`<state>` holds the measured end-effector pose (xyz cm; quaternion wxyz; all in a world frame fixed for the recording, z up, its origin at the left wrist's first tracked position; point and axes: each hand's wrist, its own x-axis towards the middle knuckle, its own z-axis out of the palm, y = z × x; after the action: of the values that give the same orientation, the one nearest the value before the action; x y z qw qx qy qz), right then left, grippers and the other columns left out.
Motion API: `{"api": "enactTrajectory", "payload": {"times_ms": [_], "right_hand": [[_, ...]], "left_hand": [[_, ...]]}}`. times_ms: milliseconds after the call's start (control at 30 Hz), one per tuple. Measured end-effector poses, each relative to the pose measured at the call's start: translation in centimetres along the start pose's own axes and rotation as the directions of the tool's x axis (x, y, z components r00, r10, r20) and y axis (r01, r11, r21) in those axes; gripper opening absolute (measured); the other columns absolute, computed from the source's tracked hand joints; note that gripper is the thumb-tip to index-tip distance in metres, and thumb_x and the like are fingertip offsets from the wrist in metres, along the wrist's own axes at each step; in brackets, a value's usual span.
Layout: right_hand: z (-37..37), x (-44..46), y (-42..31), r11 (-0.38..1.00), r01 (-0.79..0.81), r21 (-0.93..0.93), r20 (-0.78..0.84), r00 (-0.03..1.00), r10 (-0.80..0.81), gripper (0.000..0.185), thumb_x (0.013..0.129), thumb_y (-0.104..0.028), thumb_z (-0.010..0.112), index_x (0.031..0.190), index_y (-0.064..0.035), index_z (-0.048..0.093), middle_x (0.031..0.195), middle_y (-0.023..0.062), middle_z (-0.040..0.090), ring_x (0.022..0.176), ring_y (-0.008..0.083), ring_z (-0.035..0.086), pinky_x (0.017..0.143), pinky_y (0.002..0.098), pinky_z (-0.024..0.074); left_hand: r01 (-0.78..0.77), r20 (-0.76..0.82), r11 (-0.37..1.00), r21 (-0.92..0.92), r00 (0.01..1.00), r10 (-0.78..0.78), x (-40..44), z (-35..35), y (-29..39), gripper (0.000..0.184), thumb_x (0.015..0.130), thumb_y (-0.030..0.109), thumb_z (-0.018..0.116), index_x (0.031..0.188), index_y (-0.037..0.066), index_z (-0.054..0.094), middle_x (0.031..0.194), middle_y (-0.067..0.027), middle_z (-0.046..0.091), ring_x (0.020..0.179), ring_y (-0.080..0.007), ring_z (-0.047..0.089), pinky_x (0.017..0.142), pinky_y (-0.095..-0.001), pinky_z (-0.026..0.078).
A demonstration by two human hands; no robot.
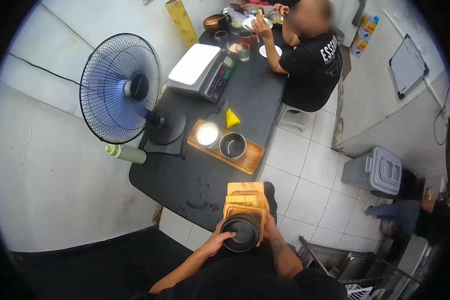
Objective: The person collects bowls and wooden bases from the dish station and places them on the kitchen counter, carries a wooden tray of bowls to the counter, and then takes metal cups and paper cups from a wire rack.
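Note:
A black round bowl [240, 233] lies on top of a stack of wooden boards [245, 192], close to my body at the table's near end. My left hand [216, 241] grips the bowl's left side, its thumb over the rim. On the right, my right hand [270, 228] is wrapped round the edge of the stack beside the bowl; part of its fingers is hidden underneath. Beyond them a wooden tray [252, 156] rests on the black table [180, 187], bearing a white-filled bowl [208, 134] and a dark bowl [232, 145].
A fan [120, 89] and a green bottle [127, 153] stand left. Farther back are a scale [197, 70], a yellow cloth [232, 118], glasses, plates and a seated person [312, 60] holding food. A grey bin [372, 170] and a metal rack [340, 262] stand right.

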<state>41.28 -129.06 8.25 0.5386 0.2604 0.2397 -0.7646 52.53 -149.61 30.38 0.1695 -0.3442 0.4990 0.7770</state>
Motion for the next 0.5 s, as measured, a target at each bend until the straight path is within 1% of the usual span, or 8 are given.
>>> {"api": "enactTrajectory", "payload": {"times_ms": [67,200,267,300,333,400,433,500], "right_hand": [[0.1,-0.9,-0.7,1.0,0.001,0.024,0.02,1.0,-0.001,0.064,0.104,-0.056,0.048,0.143,-0.0063,0.055,0.134,0.0156,0.065,0.119,0.0304,0.065,0.1,0.0473,0.0548],[-1.3,-2.2,-2.6,0.999,0.035,0.008,0.02,0.999,-0.035,0.066,0.104,-0.058,0.048,0.144,-0.0066,0.054,0.137,0.0161,0.064,0.122,0.0305,0.063,0.102,0.0471,0.0542],[-0.8,-3.2,-3.8,0.991,0.107,0.075,0.007,0.994,-0.108,0.065,0.104,-0.057,0.048,0.144,-0.0064,0.054,0.138,0.0164,0.063,0.124,0.0306,0.062,0.102,0.0464,0.0537],[-0.8,-4.4,-4.5,0.987,0.153,0.053,-0.026,0.988,-0.151,0.063,0.105,-0.055,0.047,0.143,-0.0063,0.055,0.138,0.0167,0.062,0.125,0.0305,0.061,0.102,0.0458,0.0536],[-0.4,-5.5,-5.4,0.986,0.16,0.045,-0.029,0.987,-0.159,0.063,0.105,-0.055,0.047,0.143,-0.0063,0.055,0.138,0.0167,0.062,0.125,0.0305,0.061,0.102,0.0458,0.0536],[0.5,-7.3,-7.2,0.979,0.198,0.045,-0.031,0.98,-0.197,0.062,0.106,-0.054,0.045,0.143,-0.0058,0.055,0.134,0.017,0.064,0.122,0.0308,0.063,0.102,0.0457,0.054],[0.8,-8.4,-8.0,0.978,0.205,0.036,-0.032,0.978,-0.204,0.062,0.106,-0.054,0.045,0.143,-0.0058,0.055,0.134,0.017,0.064,0.122,0.0308,0.063,0.102,0.0457,0.054],[1.1,-10.2,-10.1,0.963,0.251,-0.099,-0.147,0.953,-0.263,0.061,0.107,-0.052,0.043,0.142,-0.0038,0.055,0.131,0.0175,0.065,0.12,0.0307,0.064,0.101,0.0462,0.0543]], "left_hand": [[0.036,-0.022,0.995,-0.094,0.999,-0.038,0.2,1.3,1.0,0.086,0.088,0.02,0.07,0.159,0.0,0.025,0.156,-0.0171,0.038,0.145,-0.028,0.036,0.123,-0.039,0.025],[0.05,0.032,0.993,-0.111,0.998,-0.046,1.8,2.6,0.0,0.083,0.089,0.021,0.069,0.158,0.0,0.029,0.156,-0.017,0.037,0.147,-0.028,0.033,0.123,-0.0395,0.025],[-0.032,0.053,0.999,0.006,0.998,0.031,2.6,4.1,0.0,0.08,0.089,0.023,0.07,0.156,0.001,0.033,0.157,-0.0168,0.033,0.149,-0.0282,0.029,0.123,-0.0397,0.023],[-0.04,0.06,0.999,0.031,0.997,0.038,2.8,5.0,0.0,0.076,0.09,0.028,0.069,0.154,0.0,0.038,0.158,-0.0176,0.03,0.15,-0.0304,0.025,0.124,-0.0408,0.021],[-0.045,0.069,0.999,0.026,0.997,0.043,3.4,5.7,-0.1,0.076,0.09,0.028,0.069,0.154,0.0,0.038,0.158,-0.0176,0.03,0.15,-0.0304,0.025,0.124,-0.0408,0.021],[-0.083,0.107,0.984,0.159,0.992,0.066,4.4,7.2,-0.1,0.076,0.09,0.034,0.068,0.153,0.001,0.04,0.158,-0.0185,0.027,0.15,-0.0333,0.023,0.124,-0.0418,0.02],[-0.091,0.115,0.984,0.153,0.991,0.074,4.4,8.6,1.2,0.076,0.09,0.034,0.068,0.153,0.001,0.04,0.158,-0.0185,0.027,0.15,-0.0333,0.023,0.124,-0.0418,0.02],[-0.051,0.081,0.956,0.289,0.996,0.029,4.1,12.1,4.9,0.078,0.09,0.041,0.068,0.153,0.003,0.041,0.158,-0.0206,0.027,0.151,-0.036,0.021,0.124,-0.0428,0.02]]}}
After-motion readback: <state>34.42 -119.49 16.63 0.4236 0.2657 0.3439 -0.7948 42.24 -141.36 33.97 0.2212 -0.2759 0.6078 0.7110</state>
